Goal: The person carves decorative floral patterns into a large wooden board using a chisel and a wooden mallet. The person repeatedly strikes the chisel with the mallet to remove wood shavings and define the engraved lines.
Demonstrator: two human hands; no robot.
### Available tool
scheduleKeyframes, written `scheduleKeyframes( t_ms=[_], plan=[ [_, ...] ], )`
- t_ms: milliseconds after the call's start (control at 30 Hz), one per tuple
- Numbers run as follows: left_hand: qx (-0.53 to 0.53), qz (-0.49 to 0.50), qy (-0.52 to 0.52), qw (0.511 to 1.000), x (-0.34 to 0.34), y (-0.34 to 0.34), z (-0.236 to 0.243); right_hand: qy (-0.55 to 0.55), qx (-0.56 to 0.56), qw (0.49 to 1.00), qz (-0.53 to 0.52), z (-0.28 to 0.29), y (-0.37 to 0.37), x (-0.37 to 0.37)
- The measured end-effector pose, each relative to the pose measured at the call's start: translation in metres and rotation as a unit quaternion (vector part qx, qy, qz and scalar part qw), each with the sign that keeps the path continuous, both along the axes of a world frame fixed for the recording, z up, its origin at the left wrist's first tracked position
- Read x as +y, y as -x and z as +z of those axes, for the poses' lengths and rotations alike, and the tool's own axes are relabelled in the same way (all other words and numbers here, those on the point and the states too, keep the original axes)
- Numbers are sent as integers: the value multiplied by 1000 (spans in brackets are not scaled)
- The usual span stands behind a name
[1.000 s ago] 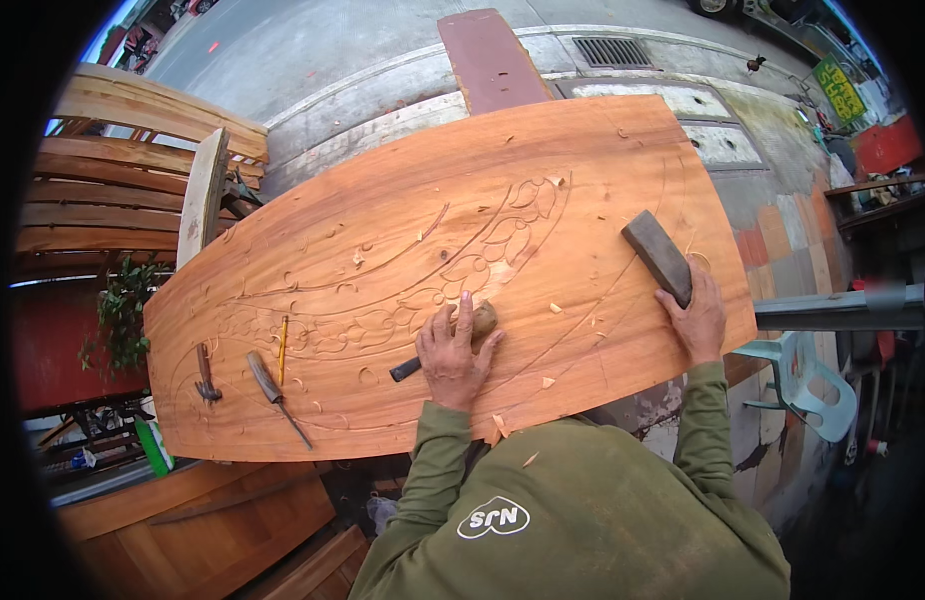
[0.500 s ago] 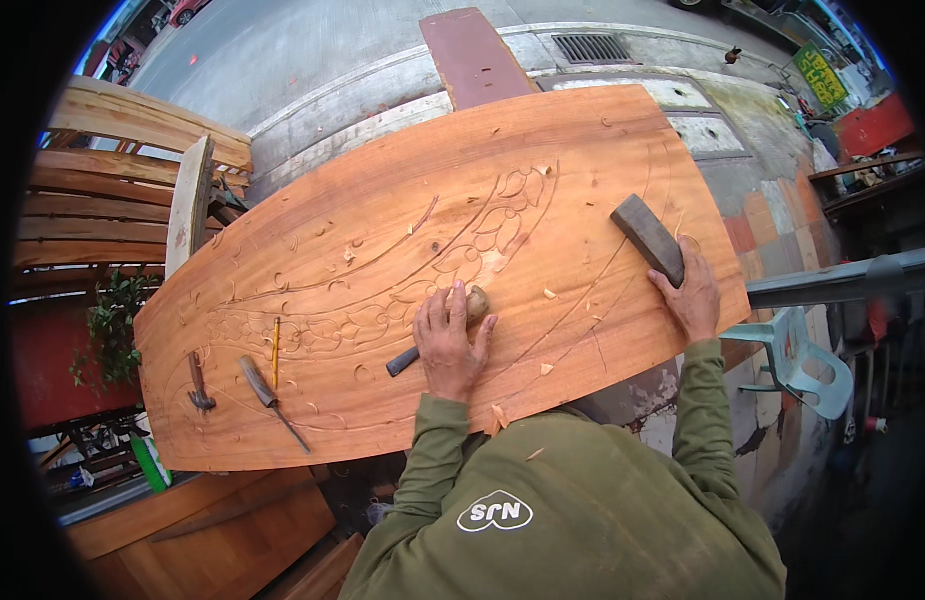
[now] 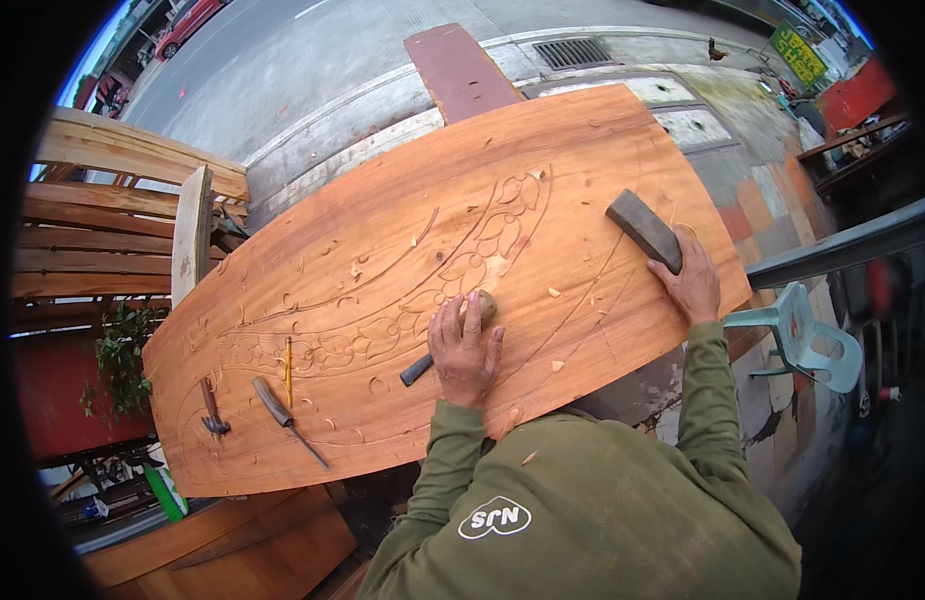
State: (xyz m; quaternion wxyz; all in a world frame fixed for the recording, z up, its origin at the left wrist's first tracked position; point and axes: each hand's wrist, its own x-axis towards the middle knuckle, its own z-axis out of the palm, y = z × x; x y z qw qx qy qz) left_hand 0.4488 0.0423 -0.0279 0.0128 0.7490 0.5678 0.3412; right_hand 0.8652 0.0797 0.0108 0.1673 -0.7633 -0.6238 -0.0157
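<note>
A broad reddish-brown wooden board, carved with a curving floral band, lies before me. My left hand rests low over the board, closed around a short tool with a rounded wooden end and a dark end; its middle is hidden under the palm. My right hand grips the near end of a dark rectangular block near the board's right edge. At the left lie a small hammer, a wooden-handled carving tool with a thin metal shaft, and a yellow pencil.
Curled wood shavings are scattered over the board. Stacked planks and a leafy plant stand to the left. A pale blue plastic chair is off the right edge, and a purplish plank sticks out beyond the far edge.
The whole view has turned slightly. Both hands keep nearly the same places on the board, each with the same thing in its grasp.
</note>
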Motion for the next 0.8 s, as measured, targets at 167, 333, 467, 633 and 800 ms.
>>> scheduleKeyframes(
  t_ms=[167,333,467,633,800],
  plan=[
    [-46,-4,-1,999,-1,-1,7,20,-1,1000,-4,3,-3,-2],
    [-62,-14,-4,998,-1,1,8,24,5,1000,-8,3,-2,-3],
    [-54,-24,-25,998,-2,0,9,9,25,999,-36,3,0,-2],
    [-98,-31,-31,994,-5,1,8,11,19,1000,-7,-4,-7,-3],
    [-56,-61,-42,996,-8,-5,11,-19,-14,1000,-15,-5,-5,-3]
  ],
)
